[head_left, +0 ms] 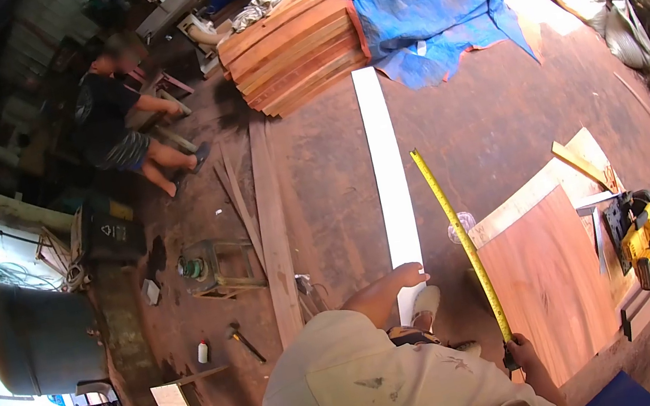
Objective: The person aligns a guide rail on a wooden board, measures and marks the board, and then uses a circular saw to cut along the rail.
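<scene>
My left hand [410, 274] lies across a long white board [389, 165], with fingers curled at its right edge. The board stretches away from me over the dirt floor, and its near end is beside my foot. In my right hand [525, 352] is the case of a tape measure [509, 357], fingers closed round it. Its yellow blade [457, 232] is pulled out and points forward, its tip free in the air to the right of the white board. A reddish wooden panel [552, 285] sits right beside my right hand.
A yellow and black power tool [643, 238] rests right of the panel. Stacked planks [298, 51] and a blue tarp [439, 9] stand ahead. A person [121, 108] sits at far left. A hammer [245, 343], small bottle [202, 351] and stool [219, 268] are on the left.
</scene>
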Demonstrator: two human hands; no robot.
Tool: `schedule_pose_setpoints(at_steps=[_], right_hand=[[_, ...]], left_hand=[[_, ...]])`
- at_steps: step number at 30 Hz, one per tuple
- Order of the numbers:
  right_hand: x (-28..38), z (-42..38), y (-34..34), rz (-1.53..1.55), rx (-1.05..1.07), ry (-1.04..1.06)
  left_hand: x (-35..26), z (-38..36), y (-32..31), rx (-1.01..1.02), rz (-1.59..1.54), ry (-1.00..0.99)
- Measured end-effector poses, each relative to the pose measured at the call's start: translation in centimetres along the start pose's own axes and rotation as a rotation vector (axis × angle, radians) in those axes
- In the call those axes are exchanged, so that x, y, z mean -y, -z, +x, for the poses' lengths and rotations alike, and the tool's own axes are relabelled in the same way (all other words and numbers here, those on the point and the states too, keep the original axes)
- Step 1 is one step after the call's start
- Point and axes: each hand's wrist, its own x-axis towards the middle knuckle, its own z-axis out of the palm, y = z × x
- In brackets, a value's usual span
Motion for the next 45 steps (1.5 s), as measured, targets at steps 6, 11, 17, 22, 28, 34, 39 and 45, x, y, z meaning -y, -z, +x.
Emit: schedule_pose_setpoints(at_steps=[6, 11, 17, 22, 28, 34, 39, 45], right_hand=[[-2.5, 1.6, 1.1, 0.022, -0.008, 0.02], [-4.9, 3.6, 3.3, 0.023, 0.001, 0.111], [-9.5, 4.9, 9.2, -0.013, -0.004, 0.265], [-14.2, 5.1, 14.8, 0.064, -0.024, 0.227], [-20.7, 3.7, 18.4, 0.114, -0.113, 0.205], [-22.9, 1.8, 17.9, 0.278, -0.134, 0.158], [-22.0, 1.7, 16.5, 0.153, -0.126, 0.194], [-18.9, 3.1, 14.7, 0.186, -0.127, 0.185]], left_hand=[[-2.1, 1.8, -3.0, 0.038, -0.007, -0.018], [-5.0, -0.4, -6.8, -0.029, 0.045, -0.015], [-9.7, -5.4, -11.4, -0.062, -0.049, 0.099], [-11.6, -7.6, -16.5, -0.021, 0.044, 0.108], [-12.6, -7.5, -21.1, -0.115, 0.026, -0.066], [-19.4, -10.4, -20.1, 0.078, -0.084, -0.093], [-19.8, -10.1, -21.3, 0.169, -0.061, -0.169], [-11.7, -9.6, -21.8, 0.11, 0.116, -0.257]])
